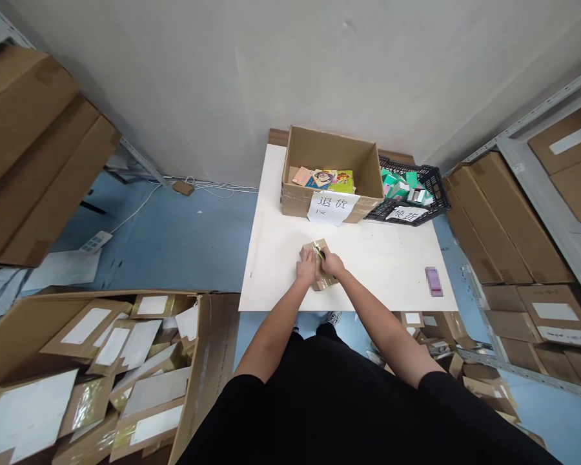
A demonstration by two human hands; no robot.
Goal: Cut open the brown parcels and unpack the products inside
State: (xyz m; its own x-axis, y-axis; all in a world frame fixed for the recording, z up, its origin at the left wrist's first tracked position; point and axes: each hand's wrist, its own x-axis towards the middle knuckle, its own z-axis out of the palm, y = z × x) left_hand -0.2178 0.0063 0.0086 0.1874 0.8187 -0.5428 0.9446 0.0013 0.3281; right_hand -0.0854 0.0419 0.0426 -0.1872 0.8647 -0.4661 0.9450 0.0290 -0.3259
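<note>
A small cardboard box [326, 280] sealed with shiny clear tape sits at a slant near the front of the white table. My left hand [307, 265] grips its left side, fingers spread over the top and pressing it to the tabletop. Over the box's right side, my right hand [332, 263] is closed around a small yellow and black box cutter [321, 255], which touches or nearly touches the taped top. The cutter's blade is too small to make out.
Behind stand an open carton [300, 201] with colourful small packs and a black crate [436, 187] of green-and-white boxes, both with paper signs. A purple pack [434, 281] lies on the table [271, 258] at right. A large carton [213, 349] of parcels stands left; loaded shelves [513, 168] flank right.
</note>
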